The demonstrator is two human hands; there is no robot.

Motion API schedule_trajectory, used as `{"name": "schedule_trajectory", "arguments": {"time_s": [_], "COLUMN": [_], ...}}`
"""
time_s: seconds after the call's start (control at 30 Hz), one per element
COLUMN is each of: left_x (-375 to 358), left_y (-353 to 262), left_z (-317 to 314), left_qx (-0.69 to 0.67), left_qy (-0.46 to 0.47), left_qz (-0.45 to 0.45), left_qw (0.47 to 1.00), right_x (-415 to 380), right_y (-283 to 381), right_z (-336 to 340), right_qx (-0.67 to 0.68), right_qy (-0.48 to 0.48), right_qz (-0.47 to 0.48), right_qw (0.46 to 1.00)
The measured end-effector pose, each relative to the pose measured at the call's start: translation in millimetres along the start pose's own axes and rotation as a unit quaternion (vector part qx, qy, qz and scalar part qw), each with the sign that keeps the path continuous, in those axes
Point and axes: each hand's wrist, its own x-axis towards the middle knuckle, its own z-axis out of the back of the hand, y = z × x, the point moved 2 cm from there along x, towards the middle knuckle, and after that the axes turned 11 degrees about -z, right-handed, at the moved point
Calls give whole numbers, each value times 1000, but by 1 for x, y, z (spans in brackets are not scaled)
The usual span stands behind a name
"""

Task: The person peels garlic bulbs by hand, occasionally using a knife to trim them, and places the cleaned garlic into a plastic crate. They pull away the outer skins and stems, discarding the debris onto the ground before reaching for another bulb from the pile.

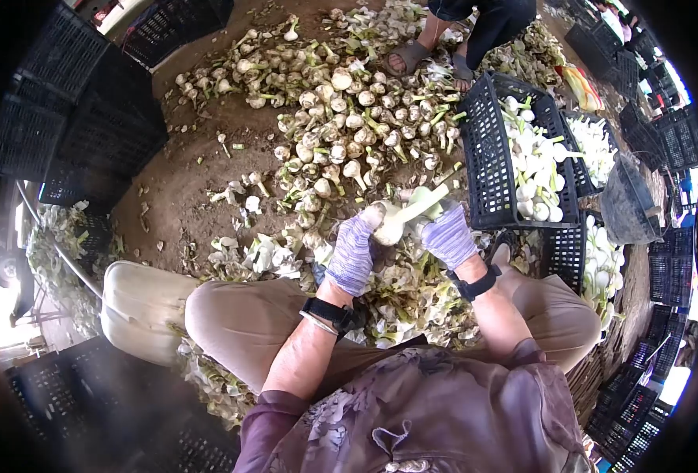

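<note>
Between my two gloved hands is a pale garlic bulb (388, 230) with a thick green-white stem pointing up and right. My left hand (355, 246), in a purple-white knit glove, grips the bulb from its left side. From the right, my right hand (446, 234), gloved alike, closes at the bulb and the base of its stem, where a loose leaf shows. Its fingertips are partly hidden. Just beyond my hands lies a large heap of unpeeled garlic (341, 130) on the dirt floor. Peeled-off skins (420, 303) lie beneath my hands, between my legs.
A black crate (487, 158) of peeled garlic stands at the right, with further filled crates beside it. A dark bucket (629, 201) leans there. Another person's sandalled feet (408, 57) are behind the heap. Stacked black crates (89, 118) and a whitish plastic container (144, 311) are at the left.
</note>
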Motion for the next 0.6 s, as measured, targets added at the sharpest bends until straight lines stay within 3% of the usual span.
{"name": "schedule_trajectory", "arguments": {"time_s": [0.03, 0.13, 0.17, 0.2, 0.23, 0.27, 0.33, 0.37, 0.4, 0.47, 0.53, 0.6], "left_x": [7, 12, 11, 12, 15, 18, 17, 15, 18, 20, 24, 20], "left_y": [11, 17, 11, 12, 14, 14, 20, 24, 31, 27, 17, 12], "left_z": [-7, 1, 4, 2, 4, 6, 3, -2, -2, -6, 1, 12], "left_qx": [-21, -106, -142, -151, -122, -95, 37, 69, 76, -135, -201, -93], "left_qy": [-55, -46, -14, -67, -72, -76, -50, -30, -27, -11, -102, -167], "left_qz": [-77, -26, 8, -23, -41, -58, -85, -94, -121, -98, -138, -100], "left_qw": [995, 993, 990, 986, 989, 991, 994, 993, 989, 986, 964, 977], "right_x": [5, 14, 17, 17, 16, 6, -5, -9, -10, -3, -3, -3], "right_y": [7, -1, -6, -11, -27, -4, 21, 28, 36, 27, 25, 15], "right_z": [-1, -1, 2, 5, 8, 12, 14, 7, 7, 9, 0, -4], "right_qx": [-86, -181, -144, -106, -129, 46, 142, 208, 238, 341, 458, 462], "right_qy": [6, 3, -3, -6, -130, -56, 51, 21, 14, 44, 25, -18], "right_qz": [20, 53, -34, -122, -43, -172, -234, -156, -183, -203, -226, -244], "right_qw": [996, 982, 989, 987, 982, 982, 960, 965, 954, 917, 859, 852]}}
